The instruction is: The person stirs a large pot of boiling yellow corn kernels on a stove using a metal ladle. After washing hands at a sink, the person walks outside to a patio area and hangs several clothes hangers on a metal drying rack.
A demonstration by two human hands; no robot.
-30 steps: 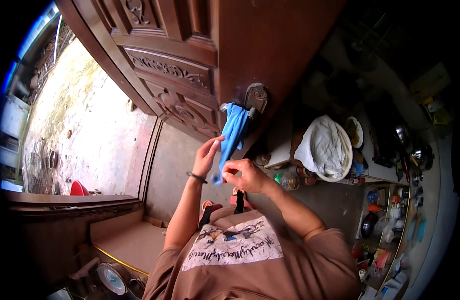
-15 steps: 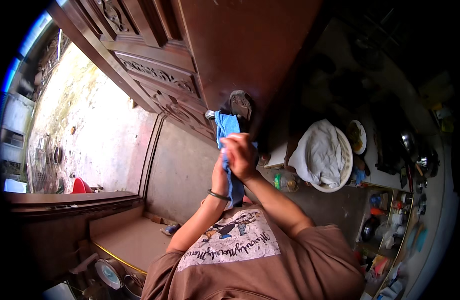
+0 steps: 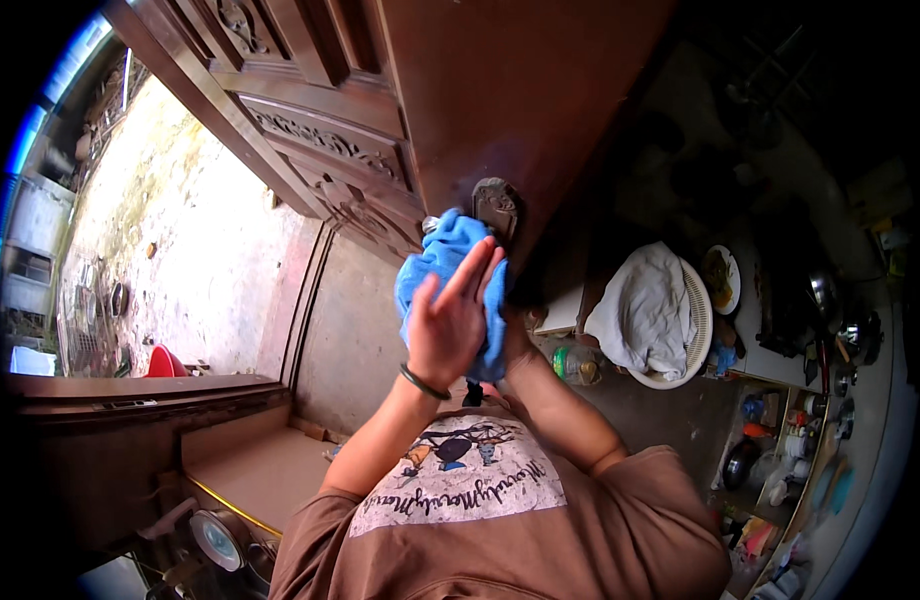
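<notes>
A crumpled blue cloth (image 3: 448,240) hangs in front of my chest, close by the door's lever handle (image 3: 431,224) and its dark metal lock plate (image 3: 496,207). My left hand (image 3: 454,315), with a dark green bangle at the wrist, lies against the near side of the cloth. Its fingers are stretched out and the thumb stands apart. Behind the cloth's right edge is my right hand (image 3: 518,342); its fingers are hidden by the cloth. Whether the cloth touches the handle I cannot tell.
The brown carved door (image 3: 500,90) stands open before me, with a bright yard to the left. At right, a white cloth (image 3: 645,310) lies in a round basket (image 3: 702,318) beside a plate of food (image 3: 722,280). A plastic bottle (image 3: 576,365) stands below. A cardboard sheet (image 3: 235,460) lies lower left.
The cloth has gone from a narrow hanging strip to a spread bundle. My left hand has moved up in front of it with fingers extended; my right hand has dropped behind it.
</notes>
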